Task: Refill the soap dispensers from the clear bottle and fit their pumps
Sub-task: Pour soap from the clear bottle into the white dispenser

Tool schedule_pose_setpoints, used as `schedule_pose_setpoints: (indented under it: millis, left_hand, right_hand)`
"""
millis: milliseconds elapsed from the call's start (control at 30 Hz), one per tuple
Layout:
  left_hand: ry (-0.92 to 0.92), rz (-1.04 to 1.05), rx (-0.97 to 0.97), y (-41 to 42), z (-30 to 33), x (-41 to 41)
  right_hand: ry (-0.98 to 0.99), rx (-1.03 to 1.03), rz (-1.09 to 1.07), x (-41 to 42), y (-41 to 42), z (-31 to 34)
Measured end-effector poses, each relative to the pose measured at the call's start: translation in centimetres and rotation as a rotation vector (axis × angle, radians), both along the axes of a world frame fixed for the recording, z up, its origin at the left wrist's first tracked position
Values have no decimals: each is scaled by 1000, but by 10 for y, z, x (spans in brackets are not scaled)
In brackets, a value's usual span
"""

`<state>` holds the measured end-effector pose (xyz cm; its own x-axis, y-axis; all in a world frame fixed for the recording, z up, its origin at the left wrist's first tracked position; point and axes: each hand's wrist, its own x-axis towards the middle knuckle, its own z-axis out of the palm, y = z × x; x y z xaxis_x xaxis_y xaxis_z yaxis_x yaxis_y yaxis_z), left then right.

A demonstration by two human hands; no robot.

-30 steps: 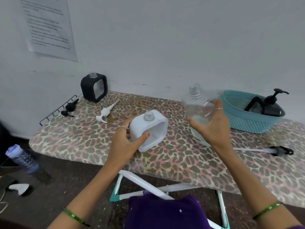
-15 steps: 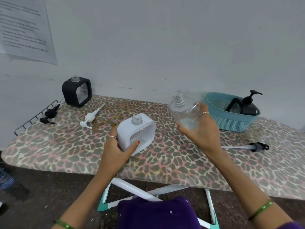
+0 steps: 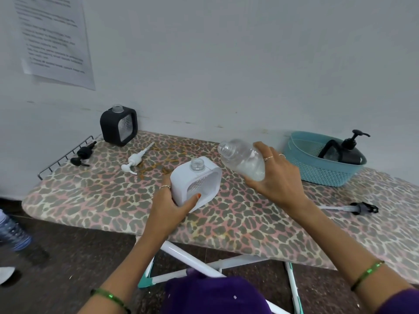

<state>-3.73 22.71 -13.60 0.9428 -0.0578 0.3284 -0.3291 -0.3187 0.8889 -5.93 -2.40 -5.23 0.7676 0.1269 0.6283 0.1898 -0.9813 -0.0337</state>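
My left hand (image 3: 169, 206) grips the white square dispenser (image 3: 199, 177) at its lower left corner; it stands on the leopard-print board with its neck uncapped. My right hand (image 3: 275, 177) holds the clear bottle (image 3: 241, 159) tilted, its uncapped mouth pointing left and hanging just above and right of the dispenser's neck. A white pump (image 3: 135, 160) lies on the board to the left. A black square dispenser (image 3: 119, 125) without a pump stands at the back left. A black pump (image 3: 82, 152) rests on the wire rack.
The ironing board (image 3: 102, 196) runs along a white wall. A teal basket (image 3: 317, 173) at the back right holds a black dispenser with its pump (image 3: 347, 150) fitted. Another black-headed pump (image 3: 353, 208) lies at right. A blue bottle (image 3: 11, 232) stands on the floor at left.
My right hand has tipped the clear bottle further over to the left, bringing its mouth closer to the white dispenser's neck. My left hand keeps its hold.
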Motion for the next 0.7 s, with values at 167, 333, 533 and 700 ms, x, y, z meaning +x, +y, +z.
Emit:
schedule_pose_setpoints:
  millis: [167,333,533,700]
  left_hand:
    - [-29,0,6,-1,1,-2]
    - [-48,-11,-20,-1,4,-5]
    - [-65,2,-1,-1,0,-3]
    - [-72,8,6,-2,0,-2]
  right_hand:
    - [-32,-118,-20,6,2,7]
    - [-34,-170,-20,11,0,10]
    - [-41,-185,3,16,-2,10]
    - [-55,-211,26,18,-1,11]
